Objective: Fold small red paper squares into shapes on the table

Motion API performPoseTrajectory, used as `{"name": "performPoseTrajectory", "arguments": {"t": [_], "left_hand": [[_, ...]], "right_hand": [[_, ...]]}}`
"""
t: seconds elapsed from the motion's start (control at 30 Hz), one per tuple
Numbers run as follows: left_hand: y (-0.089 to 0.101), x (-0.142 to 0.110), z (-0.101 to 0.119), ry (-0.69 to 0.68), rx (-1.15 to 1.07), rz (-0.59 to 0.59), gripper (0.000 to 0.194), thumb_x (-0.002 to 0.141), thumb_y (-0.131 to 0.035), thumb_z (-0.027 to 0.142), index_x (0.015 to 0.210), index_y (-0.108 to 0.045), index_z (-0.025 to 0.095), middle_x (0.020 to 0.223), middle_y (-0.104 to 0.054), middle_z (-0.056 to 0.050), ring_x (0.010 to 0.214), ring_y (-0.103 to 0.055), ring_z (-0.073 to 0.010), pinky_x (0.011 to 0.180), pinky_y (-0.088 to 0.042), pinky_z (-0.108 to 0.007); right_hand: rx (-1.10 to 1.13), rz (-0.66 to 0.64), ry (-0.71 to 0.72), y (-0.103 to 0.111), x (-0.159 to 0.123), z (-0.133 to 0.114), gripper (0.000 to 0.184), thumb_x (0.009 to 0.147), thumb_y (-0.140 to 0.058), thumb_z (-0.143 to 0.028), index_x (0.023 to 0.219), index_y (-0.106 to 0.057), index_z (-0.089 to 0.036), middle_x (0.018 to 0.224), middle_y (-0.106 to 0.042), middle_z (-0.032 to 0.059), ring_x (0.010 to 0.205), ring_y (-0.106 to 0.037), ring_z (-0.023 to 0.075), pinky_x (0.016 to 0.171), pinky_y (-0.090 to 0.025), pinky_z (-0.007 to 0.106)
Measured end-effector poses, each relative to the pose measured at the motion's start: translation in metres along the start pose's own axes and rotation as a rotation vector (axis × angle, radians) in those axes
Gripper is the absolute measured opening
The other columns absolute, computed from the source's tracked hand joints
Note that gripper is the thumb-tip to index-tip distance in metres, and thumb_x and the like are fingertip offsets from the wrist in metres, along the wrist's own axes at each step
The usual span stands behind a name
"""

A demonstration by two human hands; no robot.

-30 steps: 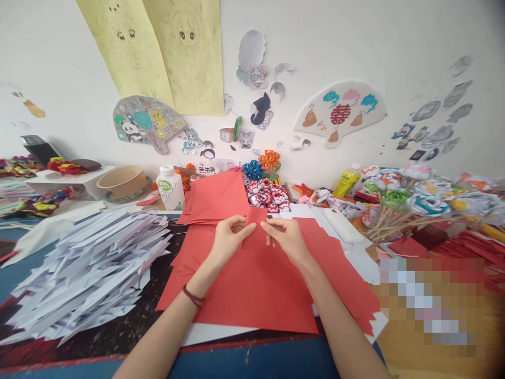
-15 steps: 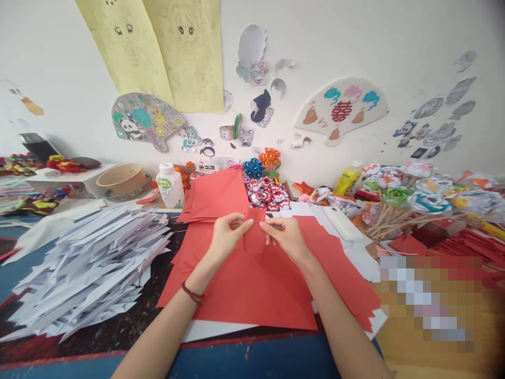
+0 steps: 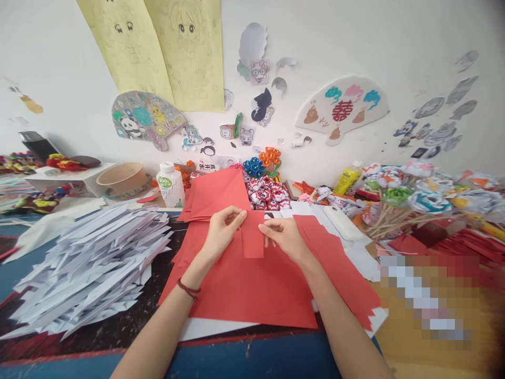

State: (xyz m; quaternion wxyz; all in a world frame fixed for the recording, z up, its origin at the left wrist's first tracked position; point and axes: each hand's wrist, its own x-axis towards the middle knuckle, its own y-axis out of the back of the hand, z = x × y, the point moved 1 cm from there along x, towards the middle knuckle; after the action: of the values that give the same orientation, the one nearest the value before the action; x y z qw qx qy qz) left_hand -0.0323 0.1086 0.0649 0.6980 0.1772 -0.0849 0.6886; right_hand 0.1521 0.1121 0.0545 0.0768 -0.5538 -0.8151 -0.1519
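1. Closest to where I stand, a large red sheet [image 3: 252, 300] lies on the dark tabletop [image 3: 152, 316], a white sheet [image 3: 215, 330] poking out from under its near edge.
2. Above that sheet, between the two hands, is the small red paper piece [image 3: 253, 237], with straight edges.
3. The left hand [image 3: 220, 231] has its fingers closed in a pinch at the piece's upper left edge.
4. The right hand [image 3: 286, 236] pinches the right edge between thumb and forefinger, its other fingers loosely curled.
5. Off to the left is a heap of folded white strips [image 3: 90, 263]; on the right, more red sheets [image 3: 335, 268] overlap.
6. Beyond the hands sit a red paper stack [image 3: 219, 195], a white bottle [image 3: 171, 188] and red-and-white paper flowers [image 3: 268, 193].
7. Farthest off, a white fan shape [image 3: 343, 111] hangs on the wall [image 3: 343, 37].
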Motion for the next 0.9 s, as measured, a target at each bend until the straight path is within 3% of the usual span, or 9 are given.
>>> {"name": "performPoseTrajectory", "arguments": {"t": [0.2,0.37,0.5,0.63,0.8,0.9], "left_hand": [[0.001,-0.002,0.002,-0.059,0.075,0.022,0.028,0.088,-0.055,0.041,0.079,-0.062,0.015,0.074,-0.061,-0.002,0.069,-0.055,-0.0125,0.066,-0.045,-0.022],[-0.004,-0.003,0.0,-0.027,0.141,-0.096,0.032,0.086,-0.055,0.043,0.073,-0.06,0.014,0.068,-0.059,0.0,0.064,-0.054,-0.0117,0.06,-0.042,-0.02],[-0.006,-0.004,-0.004,-0.045,0.22,-0.018,0.033,0.085,-0.058,0.043,0.069,-0.058,0.014,0.066,-0.058,0.0,0.064,-0.054,-0.0117,0.06,-0.041,-0.02],[-0.008,-0.005,-0.009,-0.008,0.168,-0.122,0.032,0.085,-0.057,0.043,0.071,-0.058,0.014,0.067,-0.058,0.0,0.063,-0.054,-0.0118,0.058,-0.041,-0.02],[-0.011,-0.006,-0.008,-0.044,0.204,-0.088,0.031,0.085,-0.058,0.04,0.068,-0.056,0.014,0.063,-0.056,0.001,0.06,-0.052,-0.0105,0.056,-0.039,-0.019],[-0.013,-0.007,-0.004,-0.053,0.226,-0.139,0.029,0.085,-0.057,0.038,0.068,-0.059,0.015,0.063,-0.059,0.0,0.06,-0.053,-0.0109,0.057,-0.04,-0.02]], "right_hand": [[-0.015,-0.033,0.005,0.001,0.0,-0.002,0.034,0.086,-0.059,-0.043,0.065,-0.065,-0.017,0.054,-0.059,-0.0005,0.047,-0.051,0.0106,0.046,-0.036,0.023],[0.01,0.069,0.013,0.003,-0.001,-0.004,0.03,0.086,-0.061,-0.039,0.067,-0.067,-0.016,0.053,-0.059,-0.0005,0.046,-0.048,0.0103,0.046,-0.035,0.023],[0.009,0.113,0.015,0.004,-0.001,-0.003,0.027,0.085,-0.062,-0.038,0.071,-0.068,-0.016,0.05,-0.059,-0.0005,0.045,-0.048,0.0107,0.046,-0.035,0.024],[0.019,0.186,0.039,0.005,0.0,-0.002,0.024,0.085,-0.063,-0.036,0.073,-0.07,-0.016,0.049,-0.056,-0.0015,0.045,-0.047,0.011,0.046,-0.035,0.024],[0.042,0.26,0.082,0.005,0.0,-0.002,0.023,0.084,-0.064,-0.034,0.07,-0.069,-0.016,0.052,-0.056,-0.0018,0.046,-0.05,0.0108,0.047,-0.036,0.024],[0.038,0.333,0.104,0.006,-0.001,-0.003,0.023,0.083,-0.064,-0.035,0.068,-0.067,-0.017,0.05,-0.055,-0.0023,0.044,-0.048,0.0103,0.047,-0.036,0.024]]}}
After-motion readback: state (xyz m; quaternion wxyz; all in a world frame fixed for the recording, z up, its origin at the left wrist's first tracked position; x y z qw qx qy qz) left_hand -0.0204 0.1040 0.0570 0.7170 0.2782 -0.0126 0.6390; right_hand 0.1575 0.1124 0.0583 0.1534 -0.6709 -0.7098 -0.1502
